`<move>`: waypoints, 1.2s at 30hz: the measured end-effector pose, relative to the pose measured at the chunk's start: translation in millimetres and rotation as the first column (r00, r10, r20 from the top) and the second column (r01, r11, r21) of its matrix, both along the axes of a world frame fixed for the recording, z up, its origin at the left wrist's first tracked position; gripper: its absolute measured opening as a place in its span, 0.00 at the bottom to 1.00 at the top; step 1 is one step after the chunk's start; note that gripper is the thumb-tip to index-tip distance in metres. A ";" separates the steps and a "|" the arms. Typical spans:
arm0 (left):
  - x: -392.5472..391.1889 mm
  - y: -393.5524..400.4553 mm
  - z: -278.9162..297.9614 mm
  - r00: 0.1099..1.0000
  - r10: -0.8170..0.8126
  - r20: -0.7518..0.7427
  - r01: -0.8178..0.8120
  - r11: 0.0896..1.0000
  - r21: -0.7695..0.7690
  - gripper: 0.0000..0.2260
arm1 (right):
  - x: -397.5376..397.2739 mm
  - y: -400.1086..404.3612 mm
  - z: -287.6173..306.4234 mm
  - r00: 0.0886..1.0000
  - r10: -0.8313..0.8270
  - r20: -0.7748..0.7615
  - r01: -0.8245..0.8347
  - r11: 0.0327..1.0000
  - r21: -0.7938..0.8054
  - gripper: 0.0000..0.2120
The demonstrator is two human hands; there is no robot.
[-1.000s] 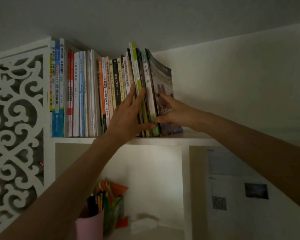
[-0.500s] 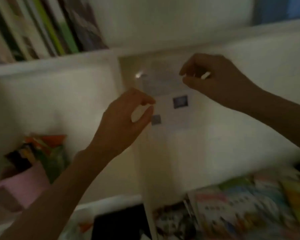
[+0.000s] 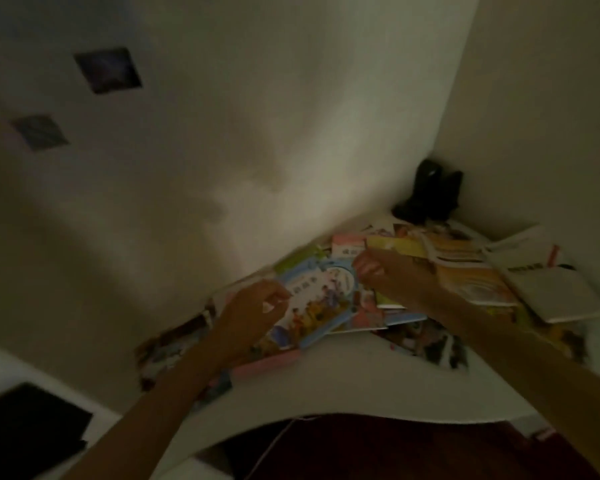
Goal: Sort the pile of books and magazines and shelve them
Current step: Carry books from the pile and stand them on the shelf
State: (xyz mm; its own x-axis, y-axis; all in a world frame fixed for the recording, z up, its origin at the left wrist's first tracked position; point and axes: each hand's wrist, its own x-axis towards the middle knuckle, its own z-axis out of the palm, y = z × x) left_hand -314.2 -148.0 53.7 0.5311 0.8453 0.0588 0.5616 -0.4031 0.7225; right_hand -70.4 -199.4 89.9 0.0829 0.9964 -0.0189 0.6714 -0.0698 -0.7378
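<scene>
Both hands are low over the pile of books and magazines (image 3: 378, 292), and their grip is hard to read because the picture is blurred and dark. On the left hand (image 3: 253, 311) the fingers are curled in and sit at the left edge of a children's book (image 3: 321, 299) with a light blue frame and many small figures on its cover; I cannot tell if it holds the book or only touches it. On the right hand (image 3: 392, 277) the fingers are also bent, above the upper right corner of the same book, next to a yellow book (image 3: 395, 245); whether it grips something I cannot tell.

The pile lies spread on a white worktop (image 3: 361, 382) with a curved front edge, against a pale wall. An orange book (image 3: 471, 275) and a white book (image 3: 548, 289) lie to the right. A dark object (image 3: 430, 195) stands in the corner behind the pile. A black flat thing (image 3: 28, 431) lies at the lower left.
</scene>
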 end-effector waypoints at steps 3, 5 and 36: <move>36.1 9.2 -47.9 0.997 0.055 -0.049 -0.063 0.984 -0.168 0.02 | 43.3 0.9 -42.0 0.999 -0.026 -0.037 0.020 0.988 -0.154 0.06; 55.9 14.2 -73.1 0.989 0.114 -0.089 -0.135 0.951 -0.280 0.02 | 69.9 4.7 -69.0 0.997 -0.039 -0.064 0.022 0.971 -0.237 0.07; 305.4 127.3 -138.5 0.845 0.482 0.230 -0.027 0.468 -0.883 0.15 | 235.8 84.0 -180.7 0.861 -0.285 0.422 0.418 0.869 -0.265 0.24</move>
State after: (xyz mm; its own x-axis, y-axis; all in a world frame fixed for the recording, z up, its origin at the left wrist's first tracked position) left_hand -8.8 -20.7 -84.8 0.3944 0.6955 -0.6006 0.1003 0.6171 0.7805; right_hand 165.4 -115.4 -90.8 0.4931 0.8346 -0.2455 0.7634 -0.5504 -0.3380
